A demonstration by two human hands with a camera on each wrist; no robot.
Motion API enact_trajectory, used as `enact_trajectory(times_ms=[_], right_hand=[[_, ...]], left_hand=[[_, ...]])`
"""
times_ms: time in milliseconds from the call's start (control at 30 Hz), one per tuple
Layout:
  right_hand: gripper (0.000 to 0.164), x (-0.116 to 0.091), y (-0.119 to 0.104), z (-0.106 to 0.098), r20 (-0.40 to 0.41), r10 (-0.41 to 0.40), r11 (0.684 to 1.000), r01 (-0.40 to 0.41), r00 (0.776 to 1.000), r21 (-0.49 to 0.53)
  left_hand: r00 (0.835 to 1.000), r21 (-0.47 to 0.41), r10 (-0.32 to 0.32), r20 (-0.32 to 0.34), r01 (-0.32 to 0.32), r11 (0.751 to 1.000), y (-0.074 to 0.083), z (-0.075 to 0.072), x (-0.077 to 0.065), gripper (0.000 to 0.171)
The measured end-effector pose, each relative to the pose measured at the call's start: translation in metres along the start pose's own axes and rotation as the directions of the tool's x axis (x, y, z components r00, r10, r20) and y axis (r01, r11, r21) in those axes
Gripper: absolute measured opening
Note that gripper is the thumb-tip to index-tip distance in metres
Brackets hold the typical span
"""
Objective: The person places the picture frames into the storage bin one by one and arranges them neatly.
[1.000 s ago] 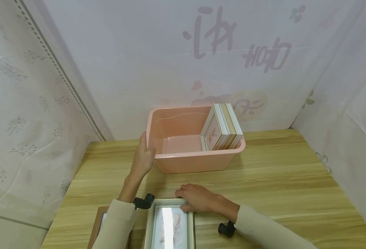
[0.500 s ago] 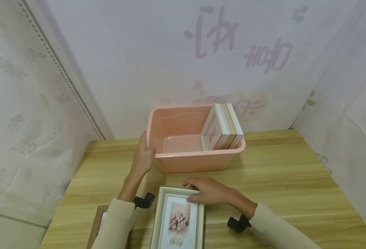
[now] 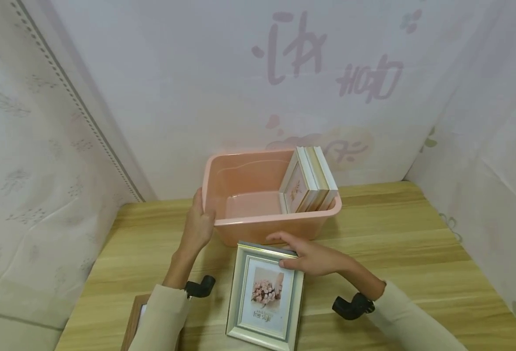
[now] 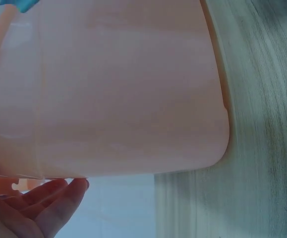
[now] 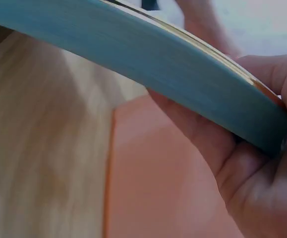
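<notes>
A pink plastic basin point(image 3: 267, 228) stands on the table, and my left hand point(image 3: 198, 226) grips its left rim. In the left wrist view the fingers point(image 4: 66, 203) show at the edge of the basin wall point(image 4: 128, 94). My right hand point(image 3: 312, 256) pinches a pale picture frame point(image 3: 233, 307) by its upper right corner, thumb on the front and fingers behind. The frame is tilted up in front of the basin, its flower picture facing me. In the right wrist view the frame's bluish side edge point(image 5: 148, 64) lies between thumb and fingers.
Several white and gold picture frames point(image 3: 312, 178) stand upright at the basin's right end. A brown frame point(image 3: 131, 321) lies on the wooden table point(image 3: 398, 253) at front left, partly under the left sleeve. A patterned cloth wall point(image 3: 174, 97) rises behind.
My right hand has raised the flower picture frame from the table and brought it to the right and nearer the basin. My left hand keeps its grip on the rim.
</notes>
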State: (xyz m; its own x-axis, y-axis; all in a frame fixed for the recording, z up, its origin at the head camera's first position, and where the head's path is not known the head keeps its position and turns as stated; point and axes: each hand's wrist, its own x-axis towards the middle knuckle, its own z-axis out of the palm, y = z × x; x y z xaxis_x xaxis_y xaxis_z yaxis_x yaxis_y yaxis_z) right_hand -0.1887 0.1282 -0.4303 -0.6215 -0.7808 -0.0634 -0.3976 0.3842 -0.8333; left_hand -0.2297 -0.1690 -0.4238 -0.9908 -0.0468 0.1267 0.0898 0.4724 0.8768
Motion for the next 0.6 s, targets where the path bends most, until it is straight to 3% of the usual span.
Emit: enact_trajectory(times_ms=[100,267,500,600], right_hand=[[0.061,-0.006,-0.007,-0.011,0.015,-0.067,0.998,0.067,0.998,-0.007],[0.046,-0.015,-0.025,-0.033,-0.009,-0.166,0.986,0.165,0.986,-0.039],[0.040,-0.030,-0.061,-0.066,-0.116,-0.091,0.989,0.076,0.989,-0.127],[0.040,-0.035,-0.077,-0.081,-0.158,-0.059,0.997,0.049,0.986,-0.062]], left_hand=[[1.000,0.011,-0.003,-0.003,0.003,1.000,-0.001,0.000,-0.001,0.064],[0.999,0.015,0.032,-0.012,-0.032,0.999,-0.001,-0.001,0.001,0.061],[1.000,-0.008,0.009,-0.007,-0.009,1.000,-0.001,0.000,0.001,0.063],[1.000,-0.014,0.014,-0.007,-0.014,1.000,0.000,0.001,0.001,0.062]])
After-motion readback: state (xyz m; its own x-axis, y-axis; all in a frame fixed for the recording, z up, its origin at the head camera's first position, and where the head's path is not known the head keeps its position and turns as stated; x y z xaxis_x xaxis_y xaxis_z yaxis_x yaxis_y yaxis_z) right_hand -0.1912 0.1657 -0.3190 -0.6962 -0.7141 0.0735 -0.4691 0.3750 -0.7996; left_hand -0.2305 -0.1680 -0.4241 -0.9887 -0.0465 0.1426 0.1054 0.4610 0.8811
